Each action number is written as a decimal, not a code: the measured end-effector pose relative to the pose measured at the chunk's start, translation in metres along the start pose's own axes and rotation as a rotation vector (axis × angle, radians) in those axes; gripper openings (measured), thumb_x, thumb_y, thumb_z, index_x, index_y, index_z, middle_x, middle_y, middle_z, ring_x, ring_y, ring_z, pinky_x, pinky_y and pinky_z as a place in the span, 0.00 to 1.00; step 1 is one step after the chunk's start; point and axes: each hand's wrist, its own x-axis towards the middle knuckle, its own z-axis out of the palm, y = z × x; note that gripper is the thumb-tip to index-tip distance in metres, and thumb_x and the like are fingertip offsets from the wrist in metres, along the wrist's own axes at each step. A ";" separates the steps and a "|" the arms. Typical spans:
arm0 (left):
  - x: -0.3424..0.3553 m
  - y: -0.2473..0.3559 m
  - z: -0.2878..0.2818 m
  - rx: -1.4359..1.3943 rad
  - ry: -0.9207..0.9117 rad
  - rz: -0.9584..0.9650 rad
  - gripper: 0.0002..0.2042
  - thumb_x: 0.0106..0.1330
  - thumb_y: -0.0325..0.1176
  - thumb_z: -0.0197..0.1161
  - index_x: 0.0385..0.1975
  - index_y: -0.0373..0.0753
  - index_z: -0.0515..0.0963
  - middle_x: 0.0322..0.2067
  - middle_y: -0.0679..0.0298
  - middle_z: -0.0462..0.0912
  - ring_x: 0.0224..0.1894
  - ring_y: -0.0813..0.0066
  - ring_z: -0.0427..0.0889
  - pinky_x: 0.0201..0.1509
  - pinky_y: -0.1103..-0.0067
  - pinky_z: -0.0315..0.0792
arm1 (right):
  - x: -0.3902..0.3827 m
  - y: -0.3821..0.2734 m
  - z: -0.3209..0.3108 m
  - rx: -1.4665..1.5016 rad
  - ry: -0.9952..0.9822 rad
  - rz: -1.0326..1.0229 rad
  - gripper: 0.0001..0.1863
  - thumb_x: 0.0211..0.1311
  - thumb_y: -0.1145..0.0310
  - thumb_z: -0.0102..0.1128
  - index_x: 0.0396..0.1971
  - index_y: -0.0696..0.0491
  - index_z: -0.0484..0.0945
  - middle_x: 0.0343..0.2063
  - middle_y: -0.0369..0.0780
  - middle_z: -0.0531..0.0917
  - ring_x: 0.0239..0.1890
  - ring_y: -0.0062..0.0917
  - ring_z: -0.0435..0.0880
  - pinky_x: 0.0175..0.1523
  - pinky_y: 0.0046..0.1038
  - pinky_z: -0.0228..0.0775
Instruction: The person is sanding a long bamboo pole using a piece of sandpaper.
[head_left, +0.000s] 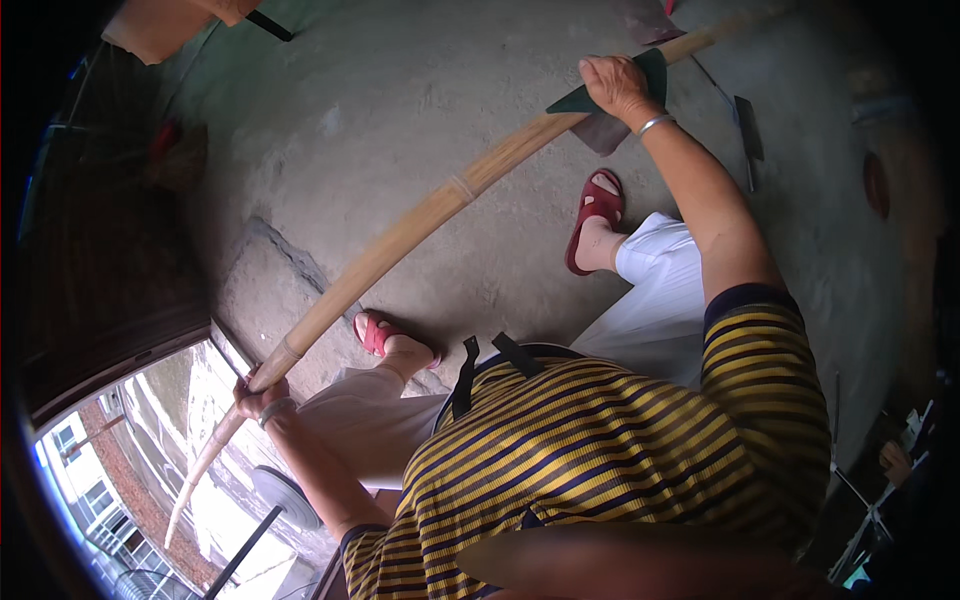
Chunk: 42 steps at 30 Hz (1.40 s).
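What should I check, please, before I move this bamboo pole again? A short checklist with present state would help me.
1. Left hand closed around the bamboo pole: ok.
2. Right hand gripping the dark green sheet on the pole: ok.
3. Right red sandal apart from the pole: ok.
4. Left red sandal clear of the pole: cannot tell; they lie close together in this view.
5. Pole's upper end free: cannot tell; it blurs toward the dark rim.
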 end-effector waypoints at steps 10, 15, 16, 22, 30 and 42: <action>0.005 0.001 0.003 -0.067 0.005 0.001 0.07 0.42 0.31 0.57 0.17 0.41 0.65 0.15 0.67 0.66 0.21 0.69 0.70 0.33 0.72 0.70 | -0.031 -0.169 -0.002 0.283 0.023 -0.122 0.15 0.56 0.61 0.47 0.15 0.51 0.75 0.15 0.43 0.79 0.21 0.34 0.79 0.39 0.33 0.64; -0.003 -0.002 0.006 -0.034 0.056 0.025 0.08 0.44 0.32 0.58 0.19 0.40 0.66 0.16 0.65 0.66 0.22 0.68 0.70 0.33 0.70 0.71 | -0.029 -0.152 0.000 0.322 0.125 -0.213 0.12 0.56 0.61 0.48 0.17 0.48 0.73 0.14 0.40 0.78 0.22 0.33 0.79 0.35 0.33 0.66; -0.001 -0.003 0.005 -0.041 0.058 0.025 0.08 0.44 0.32 0.58 0.19 0.40 0.66 0.16 0.65 0.66 0.22 0.68 0.70 0.33 0.70 0.71 | -0.023 -0.116 0.001 0.246 0.165 -0.112 0.13 0.57 0.61 0.46 0.19 0.49 0.73 0.16 0.41 0.78 0.24 0.37 0.79 0.37 0.35 0.67; 0.002 -0.018 0.010 -0.041 -0.031 -0.024 0.07 0.42 0.31 0.56 0.15 0.40 0.64 0.14 0.63 0.67 0.22 0.66 0.70 0.35 0.67 0.71 | -0.012 -0.021 0.015 0.001 0.267 0.109 0.14 0.58 0.60 0.43 0.22 0.49 0.76 0.24 0.39 0.80 0.35 0.35 0.77 0.45 0.35 0.63; 0.012 -0.017 0.010 0.002 -0.012 -0.040 0.06 0.43 0.29 0.54 0.15 0.40 0.63 0.15 0.63 0.67 0.20 0.67 0.71 0.36 0.68 0.73 | -0.054 -0.260 -0.006 0.455 0.089 -0.281 0.07 0.54 0.65 0.49 0.21 0.49 0.71 0.20 0.37 0.77 0.29 0.28 0.76 0.40 0.31 0.60; -0.012 -0.029 0.008 0.026 -0.100 0.047 0.07 0.50 0.33 0.51 0.17 0.41 0.62 0.15 0.64 0.66 0.21 0.69 0.70 0.33 0.70 0.72 | -0.036 -0.163 0.013 0.197 0.197 -0.057 0.10 0.57 0.63 0.46 0.24 0.50 0.75 0.23 0.39 0.79 0.32 0.33 0.76 0.43 0.33 0.62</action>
